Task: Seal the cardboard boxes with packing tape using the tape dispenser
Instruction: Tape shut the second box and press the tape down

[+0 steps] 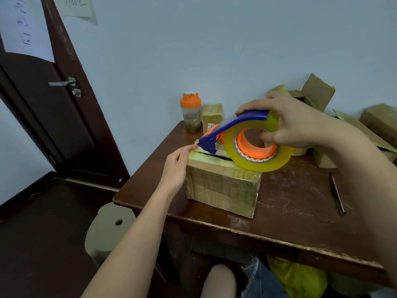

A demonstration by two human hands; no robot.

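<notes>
Your right hand (287, 123) grips the tape dispenser (242, 138), fingers curled over its blue frame and through the roll's core. The cardboard box (223, 186) sits on the table (300, 203), directly below. Its open seam runs left-right. Your left hand (178, 162) pinches the box's left top edge, just beside the cutter. Judged next: draw rightward along the seam.

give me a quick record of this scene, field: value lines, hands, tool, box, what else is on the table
left hand: left hand pinches the tape end at the box's top left edge
right hand: right hand grips the tape dispenser, thumb inside the orange core
tool: blue frame, yellowish tape roll, cutter end down at the box top
box: cardboard box on the table, already much taped, dark gap along the top seam
behind: shaker bottle with orange lid, small taped box
right side: more cardboard boxes, a pen
</notes>
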